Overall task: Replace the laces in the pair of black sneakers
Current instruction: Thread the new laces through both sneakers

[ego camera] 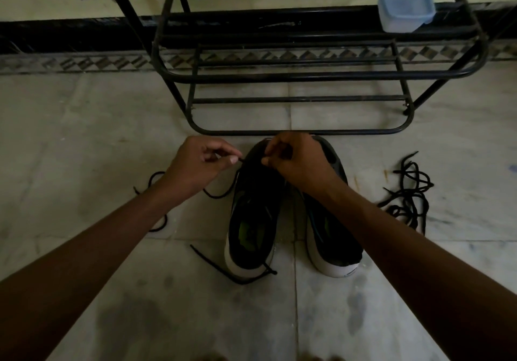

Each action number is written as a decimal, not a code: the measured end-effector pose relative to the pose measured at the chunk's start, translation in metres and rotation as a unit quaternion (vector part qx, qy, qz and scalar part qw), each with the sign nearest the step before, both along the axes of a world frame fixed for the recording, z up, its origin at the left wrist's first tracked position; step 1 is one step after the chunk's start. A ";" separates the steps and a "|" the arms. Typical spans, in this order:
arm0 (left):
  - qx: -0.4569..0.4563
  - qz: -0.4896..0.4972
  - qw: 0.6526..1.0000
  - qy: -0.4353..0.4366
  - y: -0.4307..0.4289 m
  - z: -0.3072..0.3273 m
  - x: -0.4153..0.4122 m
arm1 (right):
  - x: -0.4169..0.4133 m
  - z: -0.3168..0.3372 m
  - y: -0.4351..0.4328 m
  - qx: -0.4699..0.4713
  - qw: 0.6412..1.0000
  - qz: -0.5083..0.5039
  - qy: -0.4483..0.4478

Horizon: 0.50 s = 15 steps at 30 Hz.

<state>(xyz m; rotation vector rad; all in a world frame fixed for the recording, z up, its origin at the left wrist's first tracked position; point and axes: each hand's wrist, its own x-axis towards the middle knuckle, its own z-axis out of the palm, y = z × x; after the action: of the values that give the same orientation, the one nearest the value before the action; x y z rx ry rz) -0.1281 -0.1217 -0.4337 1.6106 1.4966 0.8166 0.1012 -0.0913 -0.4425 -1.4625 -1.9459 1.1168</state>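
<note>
Two black sneakers with white heels stand side by side on the floor, toes pointing away from me: the left sneaker (253, 220) and the right sneaker (333, 237). My left hand (200, 166) pinches the tip of a black lace (221, 194) at the left sneaker's toe end. My right hand (296, 160) hovers over the same toe area with curled fingers pinching at the upper; what it pinches is hidden. The lace trails left across the floor and loops behind the left heel.
A tangled pile of black laces (408, 192) lies on the floor to the right of the shoes. A black metal shoe rack (302, 75) stands just beyond the toes, with a blue lidded plastic box (404, 2) on a shelf. The floor is pale tile.
</note>
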 end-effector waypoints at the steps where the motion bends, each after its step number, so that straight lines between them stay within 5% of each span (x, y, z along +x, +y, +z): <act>1: -0.002 -0.007 1.000 0.008 0.000 -0.002 -0.002 | 0.001 -0.003 -0.001 -0.017 0.999 0.012 -0.027; 8: 0.003 -0.021 0.999 0.036 -0.002 -0.019 -0.005 | -0.001 -0.004 -0.007 -0.041 0.994 0.084 -0.065; 15: 0.015 -0.026 0.999 0.023 0.003 -0.022 -0.003 | -0.001 -0.010 -0.006 0.032 0.997 -0.004 -0.063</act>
<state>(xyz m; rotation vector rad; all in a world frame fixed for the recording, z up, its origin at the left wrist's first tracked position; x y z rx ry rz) -0.1314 -0.1182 -0.4558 1.6943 1.4758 0.7817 0.1004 -0.0970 -0.4525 -1.5390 -2.0387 0.9692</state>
